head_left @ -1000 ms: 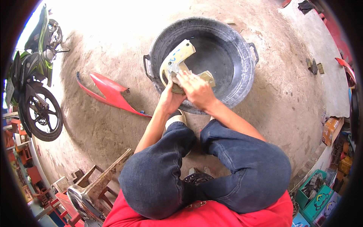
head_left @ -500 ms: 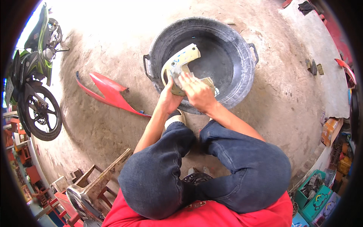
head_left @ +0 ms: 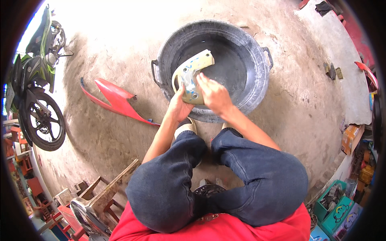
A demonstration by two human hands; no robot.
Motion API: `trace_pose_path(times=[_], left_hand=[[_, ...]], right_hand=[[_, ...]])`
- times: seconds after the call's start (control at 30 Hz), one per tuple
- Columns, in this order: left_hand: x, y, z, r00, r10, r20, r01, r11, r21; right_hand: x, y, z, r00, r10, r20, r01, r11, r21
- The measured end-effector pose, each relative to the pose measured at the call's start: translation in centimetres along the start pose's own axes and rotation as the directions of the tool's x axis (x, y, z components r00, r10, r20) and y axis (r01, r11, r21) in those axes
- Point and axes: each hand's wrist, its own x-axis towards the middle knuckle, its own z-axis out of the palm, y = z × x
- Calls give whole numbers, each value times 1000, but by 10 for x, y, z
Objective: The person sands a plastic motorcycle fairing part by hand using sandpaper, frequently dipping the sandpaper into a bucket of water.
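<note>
A curved cream motorcycle fairing panel (head_left: 194, 63), with blue and grey patches and small round holes, is held tilted over the near side of a black tub (head_left: 259, 86). My left hand (head_left: 179, 106) grips its lower left edge, thumb on the front face. At the panel's right edge is my right hand (head_left: 216, 96), fingers bent and close together. Whatever lies under those fingers, if anything, is hidden. The tub has side handles and a dark, wet-looking bottom.
A red fairing piece (head_left: 116, 100) lies on the concrete floor to the left. Further left stands a black and green motorcycle (head_left: 38, 80). A worn wooden stool (head_left: 106, 190) is at the lower left. On the right sit a cardboard box (head_left: 352, 138) and a green bin (head_left: 335, 207).
My right hand has slid off the panel's face to its right edge, uncovering the lower part with its blue patches. The panel has turned slightly. My left hand keeps its grip.
</note>
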Motion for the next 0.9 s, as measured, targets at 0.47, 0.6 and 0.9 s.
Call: trace_pose_path(times=[0.47,0.6,0.9], left_hand=[[-1,2,-2,999,27,-23,-27,999,-25],[-4,2,4,999,-6,-44,4,999,-33],[-1,0,3,998,-10,-61,8,999,-34]], right_hand=[[8,-5,2,993,-101,69,103,994,-38],[-3,-10,4,990,-138,3,137,984,-115],[-7,-4,6,990,-130,54,135,986,-98]])
